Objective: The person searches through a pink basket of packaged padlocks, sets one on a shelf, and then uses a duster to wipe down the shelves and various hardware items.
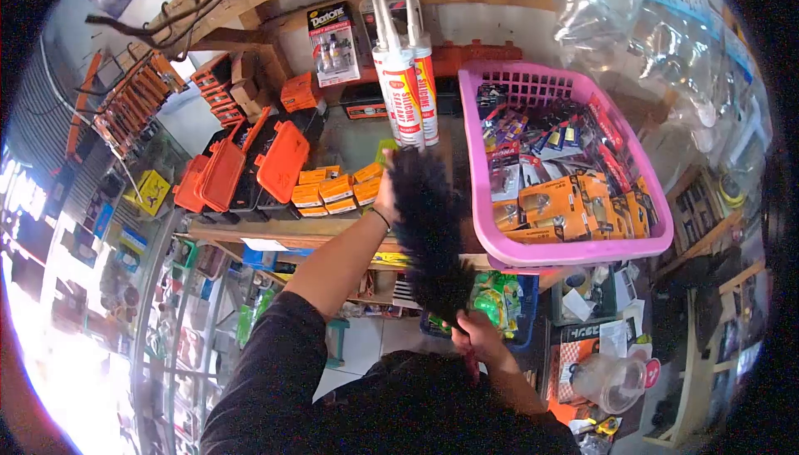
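Your right hand [476, 334], at 6 o'clock in the head view, has its grip closed around the handle end of a black feather duster [429, 222]. The duster runs up from that hand toward 12 o'clock, its bristle head reaching the base of the sealant tubes [405, 81].

Your left hand [385, 193] is extended to the centre of the frame, just beside the duster's upper bristles and partly hidden by them; you cannot tell how far its grip is open or whether it has hold of anything.

The white tubes stand upright on the wooden worktop [250, 229], with red and yellow label print too small to read. At 11 o'clock of them hangs a blister pack [333, 43] headed "DEXTONE". Small orange boxes [337, 189] lie at 9 o'clock of your left hand, open orange cases [241, 172] further out. A pink basket [574, 251] of carded padlocks sits at 3 o'clock.
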Available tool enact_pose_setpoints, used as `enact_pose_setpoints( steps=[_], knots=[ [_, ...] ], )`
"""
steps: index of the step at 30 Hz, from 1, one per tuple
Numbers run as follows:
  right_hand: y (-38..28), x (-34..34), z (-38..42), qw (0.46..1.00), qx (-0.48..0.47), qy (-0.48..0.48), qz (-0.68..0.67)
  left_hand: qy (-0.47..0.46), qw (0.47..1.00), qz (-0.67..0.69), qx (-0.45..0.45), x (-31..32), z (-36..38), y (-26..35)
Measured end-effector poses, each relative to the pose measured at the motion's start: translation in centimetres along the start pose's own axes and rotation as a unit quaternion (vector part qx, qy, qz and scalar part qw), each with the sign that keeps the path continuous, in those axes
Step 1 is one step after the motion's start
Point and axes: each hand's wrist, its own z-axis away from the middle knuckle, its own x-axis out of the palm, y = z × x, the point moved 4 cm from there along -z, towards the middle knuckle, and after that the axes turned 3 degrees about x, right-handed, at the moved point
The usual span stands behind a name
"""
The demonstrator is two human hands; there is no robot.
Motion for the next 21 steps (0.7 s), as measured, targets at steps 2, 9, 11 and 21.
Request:
enact_pose_setpoints(
  steps=[2, 9, 11, 21],
  knots=[
    [-0.6, -0.6, 0.3, 0.995, -0.023, 0.080, 0.056, -0.024, 0.998, 0.055, 0.026, -0.2, -0.7, 0.0],
    [0.9, 0.5, 0.3, 0.997, -0.044, 0.042, 0.042, -0.221, 0.972, 0.079, -0.020, -2.3, -2.8, -0.4],
    [-0.9, 1.0, 1.2, 0.995, -0.007, 0.058, -0.084, -0.062, 0.995, 0.081, -0.008, -0.6, -1.1, -0.4],
    [0.1, 1.3, 0.4, 0.998, -0.012, 0.045, -0.034, 0.026, 0.995, -0.068, -0.068, 0.3, 0.2, 0.0]
  ],
)
